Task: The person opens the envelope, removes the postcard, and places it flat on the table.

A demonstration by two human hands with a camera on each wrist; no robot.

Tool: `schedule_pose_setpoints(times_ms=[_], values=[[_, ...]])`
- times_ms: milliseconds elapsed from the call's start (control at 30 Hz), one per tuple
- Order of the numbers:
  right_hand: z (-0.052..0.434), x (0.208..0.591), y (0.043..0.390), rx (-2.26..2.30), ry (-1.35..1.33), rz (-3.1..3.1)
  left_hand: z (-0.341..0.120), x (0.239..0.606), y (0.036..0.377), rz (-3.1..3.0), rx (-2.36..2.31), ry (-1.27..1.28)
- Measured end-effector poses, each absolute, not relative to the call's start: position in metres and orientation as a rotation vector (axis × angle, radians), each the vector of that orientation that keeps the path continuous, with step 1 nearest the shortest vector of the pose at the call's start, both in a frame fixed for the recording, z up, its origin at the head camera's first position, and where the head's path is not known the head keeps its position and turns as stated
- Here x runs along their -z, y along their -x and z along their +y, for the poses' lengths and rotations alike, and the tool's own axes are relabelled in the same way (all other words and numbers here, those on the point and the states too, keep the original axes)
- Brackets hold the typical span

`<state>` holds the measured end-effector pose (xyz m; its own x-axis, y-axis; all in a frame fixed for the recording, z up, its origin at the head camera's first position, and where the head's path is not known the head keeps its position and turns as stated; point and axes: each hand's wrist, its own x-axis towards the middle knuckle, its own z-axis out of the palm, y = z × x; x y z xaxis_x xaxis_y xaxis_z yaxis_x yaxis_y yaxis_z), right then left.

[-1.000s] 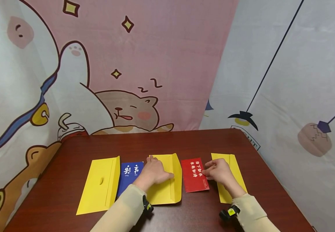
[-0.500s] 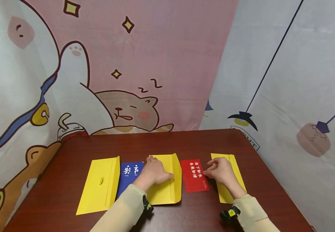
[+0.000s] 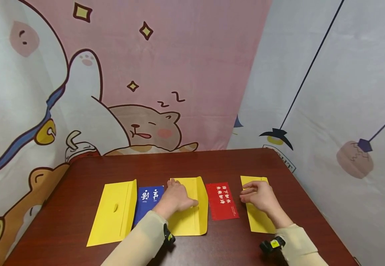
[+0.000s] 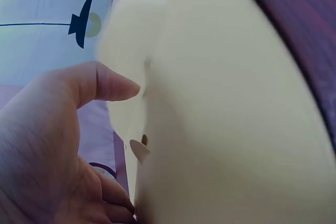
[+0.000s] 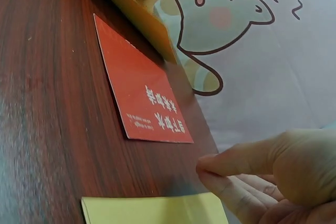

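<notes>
My left hand (image 3: pixel 178 197) lies flat on the middle yellow envelope (image 3: pixel 192 220), thumb out to the right; the left wrist view shows the thumb (image 4: pixel 100 82) beside that envelope (image 4: pixel 226 108). A red card (image 3: pixel 222 201) with white characters lies alone on the table between the middle envelope and the right yellow envelope (image 3: pixel 260 221). Over the far end of the right envelope is my right hand (image 3: pixel 251 192), fingers loosely curled and holding nothing. In the right wrist view its fingertips (image 5: pixel 231 169) hang just above the envelope's edge (image 5: pixel 157 211), apart from the red card (image 5: pixel 142 93).
A blue card (image 3: pixel 149 199) lies between a left yellow envelope (image 3: pixel 114 212) and the middle one. The dark wooden table (image 3: pixel 212 162) is ringed by cartoon-print cloth walls at the back and right.
My right hand has let go of the red card and moved right onto the right envelope. The red card has ended up slightly further left. The left hand has not moved.
</notes>
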<state>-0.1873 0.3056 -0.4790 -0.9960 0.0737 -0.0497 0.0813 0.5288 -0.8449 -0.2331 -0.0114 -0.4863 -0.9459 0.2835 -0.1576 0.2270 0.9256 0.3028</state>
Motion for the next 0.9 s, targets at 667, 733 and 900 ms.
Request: schedule_pose_setpoints(times_ms=[667, 733, 900], values=[[0.350, 0.469, 0.168, 1.648, 0.098, 2.752, 0.010, 0.459, 0.234, 2.932, -0.401, -0.446], [0.351, 0.468, 0.166, 1.684, 0.069, 2.745, 0.019, 0.458, 0.232, 2.921, -0.413, -0.503], [0.357, 0.464, 0.161, 1.726, 0.005, 2.750, 0.049, 0.457, 0.223, 2.893, -0.434, -0.639]])
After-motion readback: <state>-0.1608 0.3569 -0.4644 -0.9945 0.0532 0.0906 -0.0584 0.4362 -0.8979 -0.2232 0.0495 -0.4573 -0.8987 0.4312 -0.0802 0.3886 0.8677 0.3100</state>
